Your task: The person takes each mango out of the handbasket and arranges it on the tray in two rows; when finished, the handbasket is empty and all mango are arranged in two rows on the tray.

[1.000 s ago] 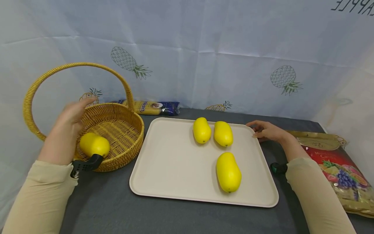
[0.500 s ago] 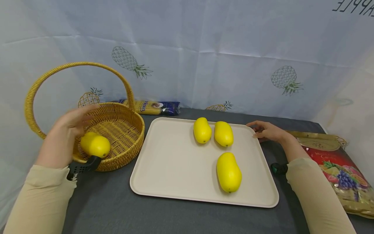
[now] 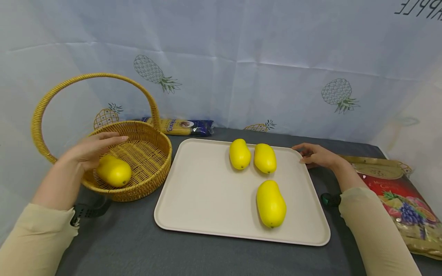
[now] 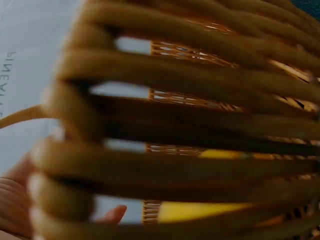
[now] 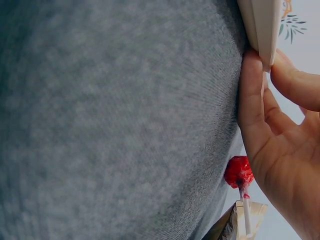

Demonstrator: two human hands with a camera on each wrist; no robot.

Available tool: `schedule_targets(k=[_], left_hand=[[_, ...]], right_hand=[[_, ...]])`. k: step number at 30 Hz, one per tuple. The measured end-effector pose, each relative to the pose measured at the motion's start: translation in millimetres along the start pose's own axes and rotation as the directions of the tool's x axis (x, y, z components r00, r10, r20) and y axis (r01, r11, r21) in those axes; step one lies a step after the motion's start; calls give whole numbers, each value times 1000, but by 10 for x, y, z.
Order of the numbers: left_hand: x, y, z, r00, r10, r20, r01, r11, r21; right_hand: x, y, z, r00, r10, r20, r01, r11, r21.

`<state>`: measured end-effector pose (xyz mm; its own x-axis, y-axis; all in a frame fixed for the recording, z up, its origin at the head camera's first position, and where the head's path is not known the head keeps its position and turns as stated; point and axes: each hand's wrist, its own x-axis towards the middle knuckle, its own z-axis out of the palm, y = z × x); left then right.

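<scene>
My left hand [image 3: 89,151] is over the left rim of the wicker basket [image 3: 162,168], fingers extended above a smooth yellow oblong fruit [image 3: 114,171] lying inside. In the left wrist view, the basket's woven wall [image 4: 190,175] fills most of the picture, and part of my hand [image 4: 15,200] shows beyond it. My right hand [image 3: 317,154] grips the far right corner of the beige tray [image 3: 203,184]. The right wrist view shows thumb and fingers pinching the tray's rim [image 5: 262,30]. On the tray lie three more yellow fruits: one [image 3: 239,154], another [image 3: 265,158] beside it, and a third [image 3: 271,204] nearer.
A pasta packet [image 3: 190,127] lies behind, against the pineapple-print cloth [image 3: 221,76]. To the right is a red and gold bag [image 3: 397,203] with fruit printed on it. The right wrist view also has a red lollipop [image 5: 239,171]. Dark grey cloth [image 3: 207,255] covers the table.
My left hand has come down and slightly right from the basket's rim, its fingers now stretched over the fruit inside. The left forearm has shifted left and lower. My right hand stays at the tray's corner.
</scene>
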<state>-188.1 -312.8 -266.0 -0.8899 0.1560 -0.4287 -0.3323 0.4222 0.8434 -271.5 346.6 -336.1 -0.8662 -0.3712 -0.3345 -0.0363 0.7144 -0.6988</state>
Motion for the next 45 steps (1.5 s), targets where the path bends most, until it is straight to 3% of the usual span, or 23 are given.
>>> schedule_targets(k=[8,20,24,28,34,45], left_hand=[[38,-127,95,999,39,-26,-39,999,-3],[87,-220,193,993,111,32,-112,993,35],[114,-229,223,989,129,73,-130,991,7],[144,-245,247,987,112,115,-111,994,-16],[158,-247,249,988,74,132,-85,993,81],[122,-123,280,977,51,205,-90,978,189]], right_hand=[[-7,13,2,1000,-3,0,3,1000,-8],[2,18,-2,1000,-4,-10,4,1000,-9],[-2,31,-8,1000,-6,-13,6,1000,-12],[-2,31,-8,1000,-9,-12,9,1000,-12],[-1,20,-3,1000,-12,-4,12,1000,-5],[-13,22,-7,1000,-16,1,16,1000,-1]])
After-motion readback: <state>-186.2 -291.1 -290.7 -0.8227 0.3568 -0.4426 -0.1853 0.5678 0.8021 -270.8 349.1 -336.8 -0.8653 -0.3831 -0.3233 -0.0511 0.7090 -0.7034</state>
